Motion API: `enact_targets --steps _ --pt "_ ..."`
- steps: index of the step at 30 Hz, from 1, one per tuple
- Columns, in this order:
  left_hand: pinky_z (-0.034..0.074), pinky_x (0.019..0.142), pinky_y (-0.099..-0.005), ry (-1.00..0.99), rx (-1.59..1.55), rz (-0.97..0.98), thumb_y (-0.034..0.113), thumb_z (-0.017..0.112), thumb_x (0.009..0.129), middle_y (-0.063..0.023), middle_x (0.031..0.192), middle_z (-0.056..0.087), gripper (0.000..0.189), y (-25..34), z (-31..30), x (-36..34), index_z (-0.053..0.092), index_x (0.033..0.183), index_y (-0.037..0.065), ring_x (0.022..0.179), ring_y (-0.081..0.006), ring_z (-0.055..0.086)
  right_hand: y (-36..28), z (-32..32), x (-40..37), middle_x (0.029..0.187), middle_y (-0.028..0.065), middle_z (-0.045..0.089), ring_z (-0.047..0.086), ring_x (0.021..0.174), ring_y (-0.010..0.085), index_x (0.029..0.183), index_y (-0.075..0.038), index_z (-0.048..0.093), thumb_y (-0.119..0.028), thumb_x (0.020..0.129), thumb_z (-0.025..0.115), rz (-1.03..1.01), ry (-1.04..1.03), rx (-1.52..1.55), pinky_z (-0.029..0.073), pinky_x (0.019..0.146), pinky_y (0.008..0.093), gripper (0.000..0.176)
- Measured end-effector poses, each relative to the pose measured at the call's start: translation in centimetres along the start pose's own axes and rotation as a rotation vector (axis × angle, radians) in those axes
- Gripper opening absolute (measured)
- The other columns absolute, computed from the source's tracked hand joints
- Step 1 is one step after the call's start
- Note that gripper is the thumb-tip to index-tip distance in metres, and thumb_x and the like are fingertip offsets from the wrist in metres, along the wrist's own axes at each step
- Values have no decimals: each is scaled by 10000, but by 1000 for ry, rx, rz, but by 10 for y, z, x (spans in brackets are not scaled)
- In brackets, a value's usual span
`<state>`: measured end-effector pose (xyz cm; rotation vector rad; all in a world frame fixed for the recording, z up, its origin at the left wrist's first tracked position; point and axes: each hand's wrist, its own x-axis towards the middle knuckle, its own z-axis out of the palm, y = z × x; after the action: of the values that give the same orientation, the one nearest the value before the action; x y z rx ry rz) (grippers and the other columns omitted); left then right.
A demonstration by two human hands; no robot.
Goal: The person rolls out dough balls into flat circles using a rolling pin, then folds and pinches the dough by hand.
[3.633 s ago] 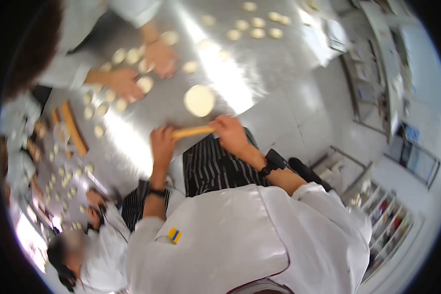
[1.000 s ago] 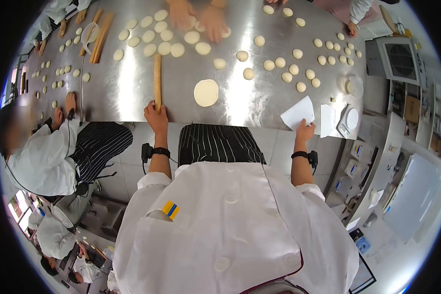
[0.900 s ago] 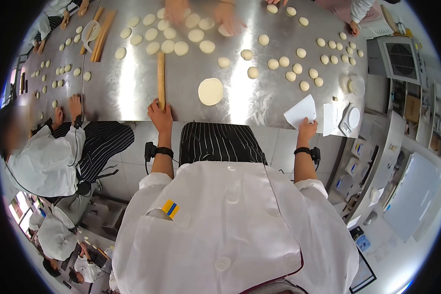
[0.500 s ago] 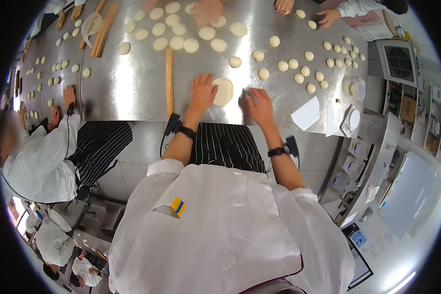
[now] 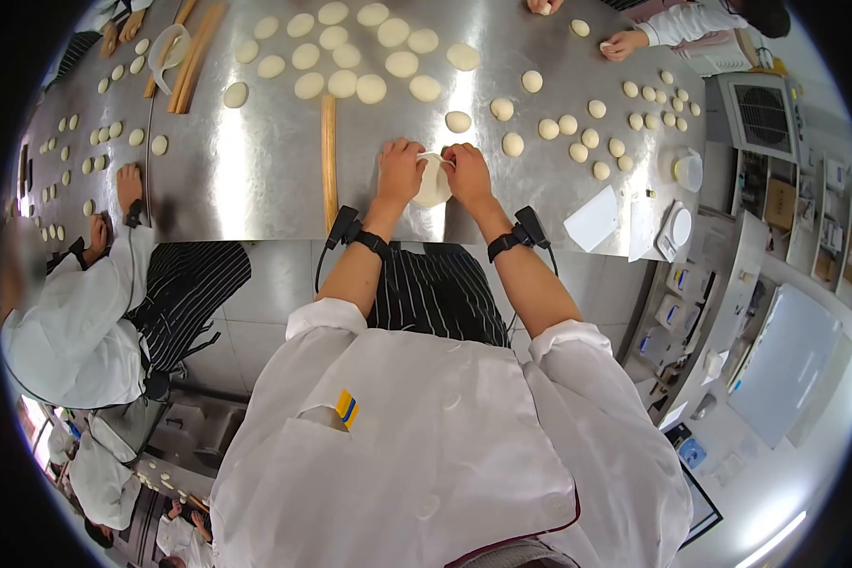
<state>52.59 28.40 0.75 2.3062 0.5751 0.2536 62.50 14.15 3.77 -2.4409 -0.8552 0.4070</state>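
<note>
A flat round of dough (image 5: 433, 186) lies on the steel table in front of me. Its far edge is lifted and pinched between my two hands. My left hand (image 5: 401, 175) grips the left part of that edge, fingers curled. The right part is in the closed fingers of my right hand (image 5: 469, 176). A wooden rolling pin (image 5: 328, 161) lies to the left of my left hand. Just beyond my hands is a small dough ball (image 5: 458, 121); several flattened dough pieces (image 5: 346, 57) lie farther off.
More dough balls (image 5: 589, 138) are spread to the right. A white scraper (image 5: 592, 220), a kitchen scale (image 5: 675, 231) and a clear container (image 5: 688, 170) sit near the right end. Long wooden pins (image 5: 197, 59) and a plastic bowl (image 5: 168, 57) lie at upper left. Co-workers' hands (image 5: 625, 44) work around the table (image 5: 284, 189).
My right hand has moved left onto the dough, and both hands now lift its far edge. The co-worker's blurred hand at the top is gone; a hand at upper right now touches a dough ball.
</note>
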Motion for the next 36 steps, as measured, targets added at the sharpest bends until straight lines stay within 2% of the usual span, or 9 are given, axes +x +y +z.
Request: enact_targets --steps 2,6,12,14,21,23,27,29,36 --pt "458 987 -498 -22 2 -26 114 793 864 -61 1115 665 199 3 -2 3 750 1058 111 1129 -330 596 0 -4 10 1099 142 675 626 1118 355 1079 -48 701 -59 883 746 182 -215 114 536 961 436 201" --pt "457 997 -495 -75 11 39 110 791 864 -62 1120 668 257 -2 -4 3 733 1115 107 1130 -333 595 4 -2 9 1073 151 687 649 1074 370 1070 -44 690 -48 902 715 144 -191 138 540 941 450 170" --pt "455 1015 -489 -179 -66 61 99 787 855 -72 1215 643 308 -6 -2 5 731 1158 97 1190 -343 562 -4 -8 -5 1029 165 724 702 982 403 1083 -38 644 -37 956 640 -245 4 97 556 867 483 127" --pt "450 1022 -499 -144 -57 173 115 782 873 -86 1234 648 287 -5 -5 2 731 1153 76 1252 -355 553 -9 -13 -12 1044 172 730 704 993 405 1114 -35 620 -28 978 609 0 -235 243 558 867 479 137" --pt "510 921 -537 -179 -226 527 151 737 934 -194 1125 736 280 -14 -19 -5 720 1204 77 1128 -430 667 -14 -18 -38 1047 166 737 716 1007 395 1237 -42 618 -78 998 637 -12 -121 504 563 911 468 243" --pt "534 807 -542 -530 -182 175 176 700 972 -228 964 737 242 -6 -36 -16 722 1187 69 916 -459 696 -14 -21 -43 1047 155 738 714 968 380 1226 -38 646 -130 977 706 -247 -5 362 570 917 456 273" --pt "528 710 -536 -442 -258 282 177 677 991 -239 865 714 206 11 -57 -24 724 1138 40 776 -471 671 -3 -23 -45 1002 139 738 701 895 350 1152 -20 679 -163 932 777 -386 -5 312 573 887 414 279" --pt "505 682 -467 -408 -363 231 123 671 987 -243 854 681 159 29 -74 -25 725 1082 6 737 -446 629 -13 -42 -45 899 116 723 679 784 297 1079 -4 699 -178 897 822 -37 -365 454 571 830 364 280" --pt "504 671 -373 -642 -448 -106 140 702 1002 -146 768 681 199 50 -133 -40 739 1125 -11 696 -175 642 -44 -81 -64 921 29 755 655 824 61 1141 26 730 -139 975 781 72 -506 844 539 735 259 239"
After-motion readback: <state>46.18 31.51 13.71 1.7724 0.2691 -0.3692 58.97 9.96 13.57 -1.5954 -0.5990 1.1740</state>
